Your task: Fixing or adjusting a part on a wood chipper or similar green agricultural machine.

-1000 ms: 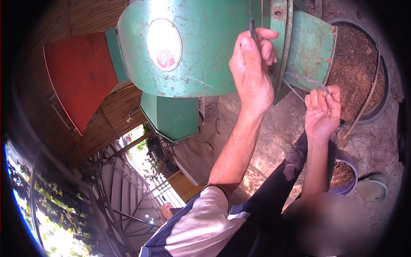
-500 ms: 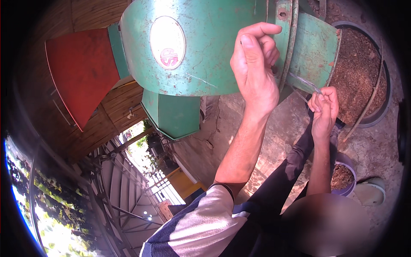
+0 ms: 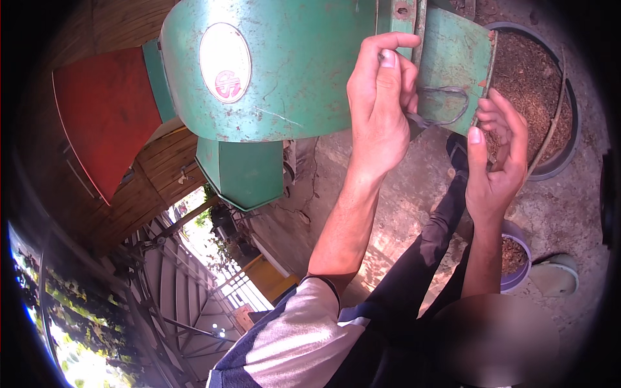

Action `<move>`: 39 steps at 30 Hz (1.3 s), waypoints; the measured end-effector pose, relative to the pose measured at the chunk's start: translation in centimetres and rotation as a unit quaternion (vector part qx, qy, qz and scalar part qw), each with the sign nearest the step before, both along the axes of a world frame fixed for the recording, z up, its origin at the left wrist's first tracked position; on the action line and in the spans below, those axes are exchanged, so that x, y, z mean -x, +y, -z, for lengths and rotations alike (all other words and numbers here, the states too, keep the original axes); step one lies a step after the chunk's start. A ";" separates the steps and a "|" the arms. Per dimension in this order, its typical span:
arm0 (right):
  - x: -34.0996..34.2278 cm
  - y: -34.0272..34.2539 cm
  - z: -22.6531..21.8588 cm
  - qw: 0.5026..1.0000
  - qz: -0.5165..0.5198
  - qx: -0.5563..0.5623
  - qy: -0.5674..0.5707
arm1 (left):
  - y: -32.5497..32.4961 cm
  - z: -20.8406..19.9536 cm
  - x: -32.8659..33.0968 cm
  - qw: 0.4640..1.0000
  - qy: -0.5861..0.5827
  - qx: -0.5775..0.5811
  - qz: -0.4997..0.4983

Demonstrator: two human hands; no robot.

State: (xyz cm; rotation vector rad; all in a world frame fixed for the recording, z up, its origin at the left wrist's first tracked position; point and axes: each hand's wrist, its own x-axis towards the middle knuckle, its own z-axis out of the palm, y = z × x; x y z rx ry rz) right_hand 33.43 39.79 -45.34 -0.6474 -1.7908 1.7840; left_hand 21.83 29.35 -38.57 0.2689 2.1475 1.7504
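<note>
My left hand (image 3: 383, 107) is raised against the green metal drum (image 3: 297, 71), beside its rim flange. Its fingers are curled, with the thumb pressed to the index finger on a small dark bit I cannot make out. From behind these fingers a thin grey strip (image 3: 464, 107) loops out across the green chute (image 3: 453, 61). My right hand (image 3: 497, 158) is open at the chute's outer lip, thumb and fingers apart. The strip's loop ends short of it. Behind my left hand, the ends of the strip are hidden.
Beneath the chute stands a dark round tub (image 3: 569, 145) of brown shredded matter, a stick (image 3: 555, 123) across it. A purple pot (image 3: 517, 275) and a pale green container (image 3: 557, 277) sit nearer me. A red hopper (image 3: 107, 113) and a green spout (image 3: 242, 171) project on the left.
My right hand has let go of the grey strip and opened. The strip, earlier pulled taut, now hangs in a slack loop. The machine has shifted slightly left in view.
</note>
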 end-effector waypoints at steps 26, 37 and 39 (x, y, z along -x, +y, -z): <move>6.3 -3.3 -1.0 0.910 -0.055 0.370 0.176 | 0.0 0.1 -0.3 0.988 0.100 0.120 0.004; 6.1 -1.8 -0.6 0.915 -0.064 0.365 0.160 | -0.6 -0.2 -0.2 0.988 0.108 0.102 0.044; 5.9 -1.6 -0.6 0.913 -0.075 0.371 0.153 | -0.5 -0.4 -0.3 0.991 0.085 0.088 0.048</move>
